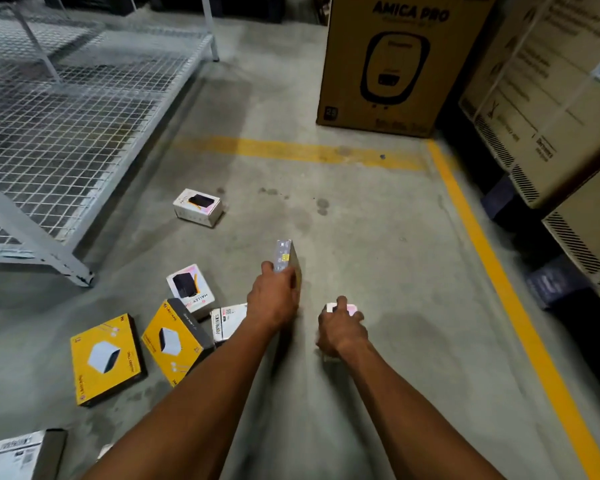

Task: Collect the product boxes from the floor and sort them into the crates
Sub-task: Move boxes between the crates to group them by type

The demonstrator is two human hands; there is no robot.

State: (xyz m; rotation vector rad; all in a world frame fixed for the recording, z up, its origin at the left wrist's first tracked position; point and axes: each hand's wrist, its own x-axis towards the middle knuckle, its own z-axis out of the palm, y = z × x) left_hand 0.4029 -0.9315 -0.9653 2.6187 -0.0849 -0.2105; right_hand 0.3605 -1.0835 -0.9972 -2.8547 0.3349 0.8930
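Two boxes are already held: a slim box (288, 261) is gripped upright in the left hand (272, 299), a small white box (340, 308) in the right hand (340, 332). Remaining boxes, e.g. the yellow box (175, 341), lie on the floor (378, 237) left of both hands (left hand nearer). No crates are seen.

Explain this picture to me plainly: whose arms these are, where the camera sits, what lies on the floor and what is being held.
There is no machine here. A camera worn on a person's head looks forward and down, so the two bare arms are that person's own. The left hand has a grip on a thin box, held on edge. The right hand grips a small white box. More product boxes lie on the concrete floor: two flat yellow ones, a few white ones, and another at the bottom left corner. A wire-mesh rack stands at left, and big cartons at the back and right. No crates are in view.
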